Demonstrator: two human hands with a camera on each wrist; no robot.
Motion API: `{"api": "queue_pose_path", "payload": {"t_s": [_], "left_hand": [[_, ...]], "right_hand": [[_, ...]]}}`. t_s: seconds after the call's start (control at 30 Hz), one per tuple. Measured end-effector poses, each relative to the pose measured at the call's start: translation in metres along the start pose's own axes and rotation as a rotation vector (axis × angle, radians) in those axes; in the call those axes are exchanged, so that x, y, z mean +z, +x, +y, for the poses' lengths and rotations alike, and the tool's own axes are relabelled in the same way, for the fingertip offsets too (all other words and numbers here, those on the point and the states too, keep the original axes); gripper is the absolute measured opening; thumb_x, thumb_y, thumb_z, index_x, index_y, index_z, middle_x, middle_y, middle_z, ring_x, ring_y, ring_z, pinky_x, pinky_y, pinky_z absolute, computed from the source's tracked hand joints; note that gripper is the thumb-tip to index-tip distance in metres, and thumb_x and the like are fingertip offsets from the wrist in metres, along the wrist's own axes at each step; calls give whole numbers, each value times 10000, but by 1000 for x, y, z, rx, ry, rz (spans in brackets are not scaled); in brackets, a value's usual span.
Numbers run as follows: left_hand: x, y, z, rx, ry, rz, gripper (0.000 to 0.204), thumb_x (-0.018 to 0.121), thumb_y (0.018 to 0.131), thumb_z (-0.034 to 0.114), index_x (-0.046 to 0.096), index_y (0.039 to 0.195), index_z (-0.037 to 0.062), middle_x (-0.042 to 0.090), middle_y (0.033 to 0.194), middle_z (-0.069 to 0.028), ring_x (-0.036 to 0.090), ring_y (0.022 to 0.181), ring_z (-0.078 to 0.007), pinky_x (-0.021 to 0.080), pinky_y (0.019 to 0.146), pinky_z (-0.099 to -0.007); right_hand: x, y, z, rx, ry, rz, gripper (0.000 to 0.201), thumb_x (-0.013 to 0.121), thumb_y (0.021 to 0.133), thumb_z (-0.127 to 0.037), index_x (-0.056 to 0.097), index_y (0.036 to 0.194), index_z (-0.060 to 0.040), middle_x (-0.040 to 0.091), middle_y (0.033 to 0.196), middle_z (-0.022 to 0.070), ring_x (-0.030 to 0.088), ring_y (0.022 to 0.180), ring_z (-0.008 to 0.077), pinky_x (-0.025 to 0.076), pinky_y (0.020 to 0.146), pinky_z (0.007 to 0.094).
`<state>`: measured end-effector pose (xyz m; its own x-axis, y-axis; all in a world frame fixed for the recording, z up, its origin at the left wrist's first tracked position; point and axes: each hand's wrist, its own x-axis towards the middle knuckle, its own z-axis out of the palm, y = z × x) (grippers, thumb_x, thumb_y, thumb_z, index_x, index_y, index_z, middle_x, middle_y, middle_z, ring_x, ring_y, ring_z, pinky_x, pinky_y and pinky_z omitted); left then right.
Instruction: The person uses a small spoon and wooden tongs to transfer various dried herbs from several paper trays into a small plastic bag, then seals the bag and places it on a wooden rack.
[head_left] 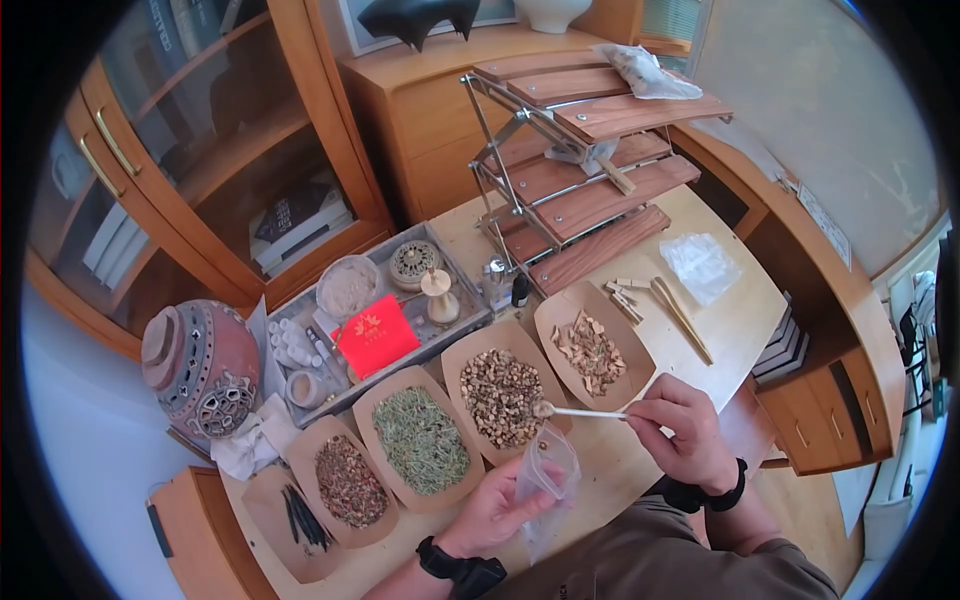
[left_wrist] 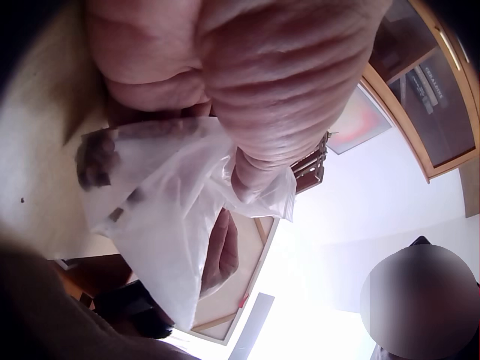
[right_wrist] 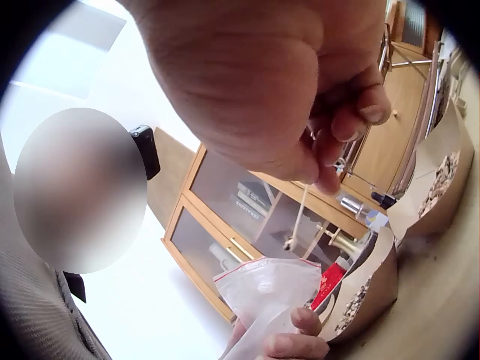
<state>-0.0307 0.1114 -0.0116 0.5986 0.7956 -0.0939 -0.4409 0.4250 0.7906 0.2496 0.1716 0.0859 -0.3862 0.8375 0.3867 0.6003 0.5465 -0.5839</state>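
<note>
My left hand (head_left: 500,508) pinches a clear zip bag (head_left: 550,480) by its side, and the bag's mouth faces up. Some dark pieces show inside the bag (left_wrist: 161,202) in the left wrist view. My right hand (head_left: 685,430) grips the end of a thin, light-coloured spoon (head_left: 590,412). The spoon's bowl, with something brownish on it, is above the edge of the tray of chopped brown pieces (head_left: 500,397), just above the bag's mouth. In the right wrist view the spoon (right_wrist: 298,217) hangs from the fingertips over the bag (right_wrist: 270,289).
Paper trays hold green herb (head_left: 418,440), reddish bits (head_left: 350,482), dark sticks (head_left: 305,517) and wood chips (head_left: 588,353). Behind them are a grey tray with a red packet (head_left: 376,337) and a wooden rack (head_left: 590,190). Tongs (head_left: 682,320) and a plastic bag (head_left: 700,268) lie at the right.
</note>
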Motion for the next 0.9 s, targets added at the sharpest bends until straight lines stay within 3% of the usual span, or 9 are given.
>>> {"api": "queue_pose_path", "payload": {"t_s": [0.17, 0.3, 0.5, 0.63, 0.9], "left_hand": [[0, -1, 2, -23, -27, 1, 372, 656, 1075, 78, 548, 1424, 10, 669, 1321, -101, 692, 1210, -236, 558, 1061, -413], [3, -1, 3, -2, -26, 21, 375, 663, 1074, 90, 551, 1423, 12, 680, 1303, -101, 698, 1196, -231, 553, 1059, -407], [1, -1, 3, -11, 1, 14, 363, 665, 1075, 98, 563, 1411, 5, 679, 1313, -91, 688, 1203, -209, 538, 1064, -381], [2, -1, -2, -14, 68, -6, 377, 676, 1065, 70, 567, 1421, 13, 668, 1345, -77, 651, 1247, -162, 518, 1085, -359], [8, 0, 2, 11, 116, 13, 402, 709, 1035, 53, 567, 1408, 4, 694, 1333, -97, 666, 1241, -173, 522, 1092, -374]], "right_hand": [[-11, -5, 1, -153, -96, 32, 186, 815, 808, 16, 768, 980, -34, 627, 818, 68, 623, 694, 239, 489, 567, 364], [-11, -5, 2, -174, -104, 39, 196, 817, 802, 15, 766, 984, -38, 625, 819, 61, 619, 695, 235, 490, 570, 362], [1, 0, 3, -76, -114, 77, 145, 791, 827, 10, 758, 961, -35, 627, 835, 87, 628, 701, 271, 495, 585, 382], [8, 5, -5, 22, -152, -26, 67, 772, 845, -28, 731, 897, -32, 602, 812, 102, 642, 710, 300, 512, 600, 403], [13, 16, -23, 85, -249, -158, 90, 749, 836, -91, 701, 779, -40, 586, 760, 98, 655, 680, 313, 535, 609, 420]]}}
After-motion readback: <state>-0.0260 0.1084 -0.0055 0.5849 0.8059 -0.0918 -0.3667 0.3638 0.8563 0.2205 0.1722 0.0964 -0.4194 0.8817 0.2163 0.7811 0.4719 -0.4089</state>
